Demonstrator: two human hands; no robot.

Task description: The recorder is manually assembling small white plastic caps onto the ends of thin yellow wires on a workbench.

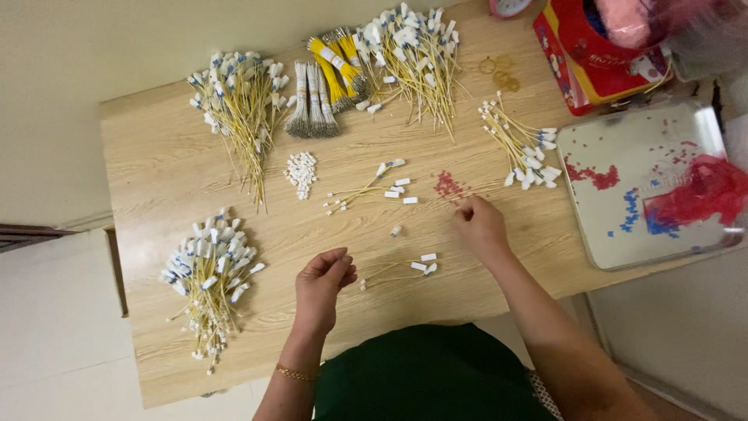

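Wooden table (171, 168): light grain, bears everything below; places are given from the small heap of red beads (448, 185) near its middle.

Square white tray (623, 156): well to the right of the heap, scattered with red and blue beads and a crumpled red bag.

Red box (580, 58): up and right of the heap, at the table's far corner.

Large bundles of yellow wires with white connectors: one (241, 101) far up and left of the heap, one (413, 54) straight above it, one (209, 273) far down and left, a smaller one (522, 148) just to the right.

Tied wire hanks, grey and yellow (323, 86): up and left of the heap, between the two upper bundles.

Right hand (479, 226): just below and right of the heap, fingertips curled and pinched together close to it; whether a bead is held cannot be told.

Left hand (323, 282): well below and left of the heap, fingers bent loosely inward, thumb toward them; it seems to pinch the thin ends of a few wires (397, 269) lying to its right, though the grip is too small to confirm.

Loose wires with connectors (370, 189): just left of the heap.

Pile of white connectors (301, 171): farther left.

Single connector (396, 230): below and left.
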